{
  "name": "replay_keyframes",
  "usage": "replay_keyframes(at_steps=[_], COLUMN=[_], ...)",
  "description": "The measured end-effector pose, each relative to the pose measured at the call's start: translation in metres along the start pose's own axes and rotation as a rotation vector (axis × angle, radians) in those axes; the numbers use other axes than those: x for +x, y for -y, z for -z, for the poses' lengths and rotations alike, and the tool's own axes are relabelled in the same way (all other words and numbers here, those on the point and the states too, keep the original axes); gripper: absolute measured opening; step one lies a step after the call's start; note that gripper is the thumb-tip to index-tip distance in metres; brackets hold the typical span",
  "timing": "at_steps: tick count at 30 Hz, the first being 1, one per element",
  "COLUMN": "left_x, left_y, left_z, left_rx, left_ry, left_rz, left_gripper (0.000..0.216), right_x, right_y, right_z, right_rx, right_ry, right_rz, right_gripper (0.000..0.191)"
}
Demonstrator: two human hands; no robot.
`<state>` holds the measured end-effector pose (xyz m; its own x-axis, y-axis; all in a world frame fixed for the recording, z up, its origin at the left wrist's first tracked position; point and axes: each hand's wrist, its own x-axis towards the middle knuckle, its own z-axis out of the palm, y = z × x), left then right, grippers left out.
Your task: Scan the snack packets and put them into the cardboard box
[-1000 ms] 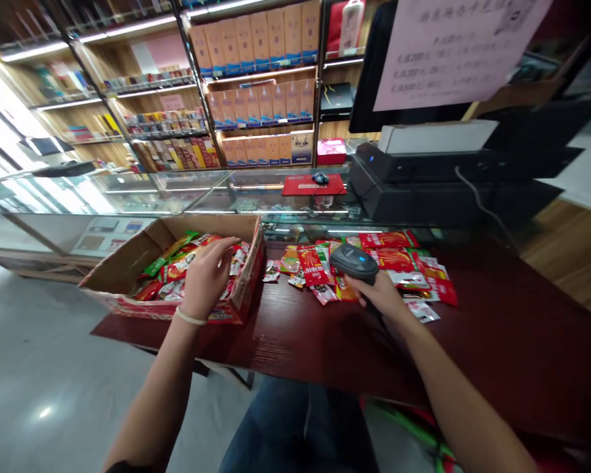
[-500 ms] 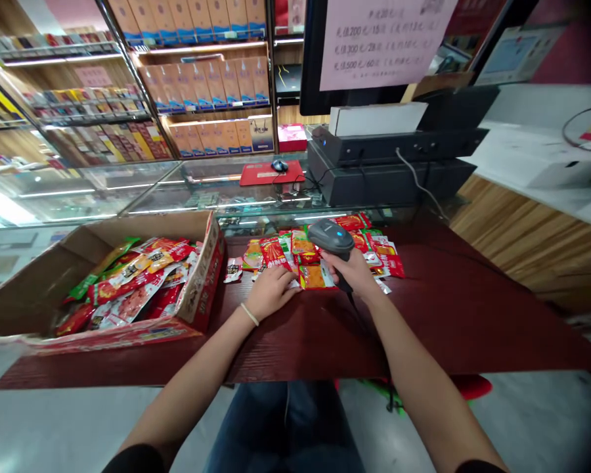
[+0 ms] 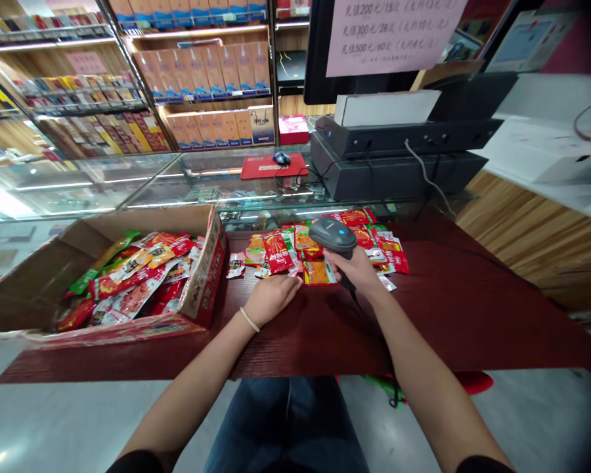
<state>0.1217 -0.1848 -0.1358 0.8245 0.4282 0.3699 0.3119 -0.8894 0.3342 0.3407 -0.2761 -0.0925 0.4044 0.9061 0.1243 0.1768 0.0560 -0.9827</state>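
In my right hand (image 3: 357, 270) is a dark grey barcode scanner (image 3: 333, 235), gripped by its handle, with a blue light on top. Its head hangs above a spread of snack packets (image 3: 276, 253), red, orange and green, lying on the dark red table. My left hand (image 3: 272, 299) rests low on the table at the near edge of these packets, fingers stretched out and holding nothing visible. Its fingertips lie close to an orange packet (image 3: 317, 272). To the left, an open cardboard box (image 3: 215, 272) contains a heap of similar packets (image 3: 132, 276).
Behind the packets runs a glass counter (image 3: 201, 194) with a red mouse pad (image 3: 256, 167) and a mouse (image 3: 281, 159). A black cash drawer (image 3: 394, 179) and a monitor (image 3: 315, 66) stand at the back right. The scanner cable (image 3: 369, 318) trails over the table's front edge.
My left hand has drawn back slightly toward me, off the red packet it partly covered. The scanner stays over the packets in my right hand. The view has tilted down slightly.
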Motion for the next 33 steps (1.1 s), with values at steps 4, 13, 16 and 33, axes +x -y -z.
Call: replay_keyframes(at_steps=[4, 13, 16, 33], left_x=[0.004, 0.018, 0.018, 0.018], left_y=[0.006, 0.024, 0.024, 0.021], left_z=[0.009, 0.012, 0.011, 0.007], left_rx=[-0.454, -1.559, -1.607, -1.215], left_ry=[-0.363, -0.639, -0.643, -0.546], left_rz=[0.39, 0.8, 0.747, 0.608], left_gripper=[0.029, 0.027, 0.032, 0.035], right_x=[0.0, -0.002, -0.002, -0.007], right_y=[0.001, 0.0, -0.002, 0.003], right_z=[-0.003, -0.008, -0.009, -0.023], right_rx=[0.006, 0.0, -0.096, -0.189], right_ry=[0.02, 0.057, 0.083, 0.327], right_rz=[0.011, 0.009, 0.027, 0.135], right_gripper=[0.044, 0.042, 0.043, 0.027])
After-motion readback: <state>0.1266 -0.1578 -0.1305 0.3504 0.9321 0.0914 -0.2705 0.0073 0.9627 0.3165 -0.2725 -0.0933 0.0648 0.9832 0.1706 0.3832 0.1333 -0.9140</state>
